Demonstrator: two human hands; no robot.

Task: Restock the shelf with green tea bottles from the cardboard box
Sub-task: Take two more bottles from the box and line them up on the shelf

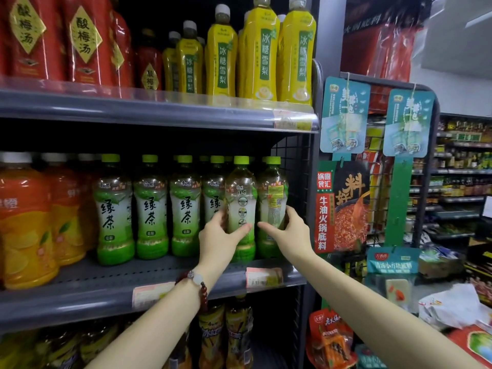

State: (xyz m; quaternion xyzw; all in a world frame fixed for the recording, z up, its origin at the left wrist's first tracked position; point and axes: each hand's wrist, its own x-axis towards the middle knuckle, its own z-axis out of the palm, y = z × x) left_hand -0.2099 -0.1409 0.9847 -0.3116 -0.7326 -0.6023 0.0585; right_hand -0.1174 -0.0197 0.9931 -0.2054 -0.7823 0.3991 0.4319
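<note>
Several green tea bottles [151, 209] with green caps stand in a row on the middle grey shelf [106, 286]. My left hand [221, 241] is wrapped around the lower part of one green tea bottle [241, 193] standing near the right end of the row. My right hand [288, 233] grips the rightmost green tea bottle [273, 187], whose back label faces me, close to the wire side panel. Both bottles are upright with their bases at the shelf. The cardboard box is not in view.
Orange drink bottles [24, 222] fill the left of the same shelf. Yellow pear drink bottles [262, 51] and red bottles [85, 41] stand on the shelf above. Dark bottles [238, 334] sit below. A wire rack with hanging sauce packets [343, 203] stands right of the shelf.
</note>
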